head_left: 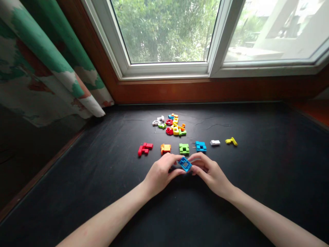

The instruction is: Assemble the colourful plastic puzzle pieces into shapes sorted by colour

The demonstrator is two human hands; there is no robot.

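Note:
Between my hands a blue plastic building piece (pixel 185 164) with a square hole is held tilted above the black surface. My left hand (pixel 164 170) pinches it from the left with thumb and fingers. From the right, the curled fingers and thumb of my right hand (pixel 208 171) close on its right edge. Just beyond my hands lies a row of pieces: red ones (pixel 145 149), an orange one (pixel 166 149), a green one (pixel 184 149), a blue one (pixel 200 146), a white one (pixel 215 142) and a yellow one (pixel 232 141).
A loose pile of mixed pieces, among them a yellow one (pixel 175 130) and a white one (pixel 156 122), lies farther back on the black tabletop (pixel 102 171). Behind it are a wooden sill (pixel 164 92) and a window. A patterned curtain (pixel 51 65) hangs at the left.

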